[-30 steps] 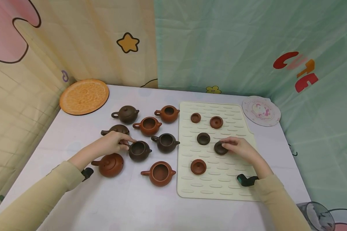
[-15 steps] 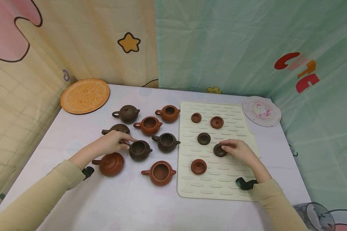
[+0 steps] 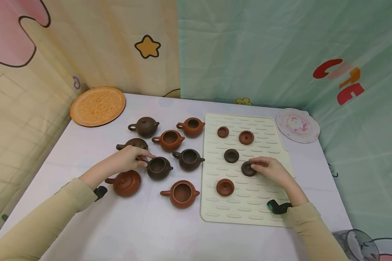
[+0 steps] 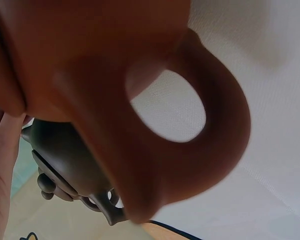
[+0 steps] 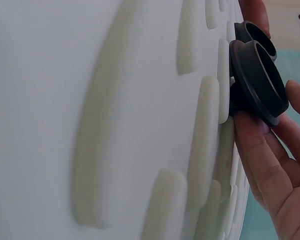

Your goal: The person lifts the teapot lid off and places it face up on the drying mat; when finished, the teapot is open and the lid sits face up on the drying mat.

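In the head view my left hand (image 3: 130, 159) pinches the handle of a dark brown lidless teapot (image 3: 158, 168) on the table. My right hand (image 3: 270, 169) holds the edge of a dark brown teapot lid (image 3: 247, 169) at the cream mat. In the right wrist view this lid (image 5: 260, 82) lies upside down, fingers at its lower edge and thumb by its rim. A second dark lid (image 3: 231, 156) lies just beyond it. A lidded red-brown teapot (image 3: 126, 183) stands under my left wrist; a red-brown handle (image 4: 227, 125) fills much of the left wrist view.
Several more teapots, such as a dark open one (image 3: 189, 159) and a reddish open one (image 3: 182, 194), surround the left hand. Reddish lids lie on the cream mat (image 3: 212, 214). An orange round mat (image 3: 98, 106), a pink-patterned mat (image 3: 298, 125) and a clear glass (image 3: 359, 244) stand near the edges.
The right hand has shifted the dark lid very slightly left on the mat. The left hand keeps its grip on the teapot handle. The head view has moved a little.
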The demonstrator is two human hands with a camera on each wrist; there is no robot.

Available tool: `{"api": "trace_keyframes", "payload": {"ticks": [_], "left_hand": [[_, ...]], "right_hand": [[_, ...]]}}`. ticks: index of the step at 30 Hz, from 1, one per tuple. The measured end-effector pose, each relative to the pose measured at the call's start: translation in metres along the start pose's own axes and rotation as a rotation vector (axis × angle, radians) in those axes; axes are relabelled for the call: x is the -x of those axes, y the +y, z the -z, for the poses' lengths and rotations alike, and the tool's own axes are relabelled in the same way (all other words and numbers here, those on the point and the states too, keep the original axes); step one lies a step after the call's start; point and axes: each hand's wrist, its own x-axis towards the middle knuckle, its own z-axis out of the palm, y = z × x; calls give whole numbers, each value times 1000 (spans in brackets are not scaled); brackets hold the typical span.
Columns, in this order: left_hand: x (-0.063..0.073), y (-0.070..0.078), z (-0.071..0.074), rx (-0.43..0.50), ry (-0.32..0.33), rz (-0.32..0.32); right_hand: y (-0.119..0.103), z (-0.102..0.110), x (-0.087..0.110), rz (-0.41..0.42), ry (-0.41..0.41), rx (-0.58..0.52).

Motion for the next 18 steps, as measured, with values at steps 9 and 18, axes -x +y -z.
{"api": "trace_keyframes", "payload": {"ticks": [9, 18], "left_hand": [[9, -3, 3, 3, 49, 7], [66, -12, 9, 75, 158, 79]], "right_hand": [[-12, 0, -5, 12, 41, 96], [-69, -10, -18, 148, 32, 109]]}}
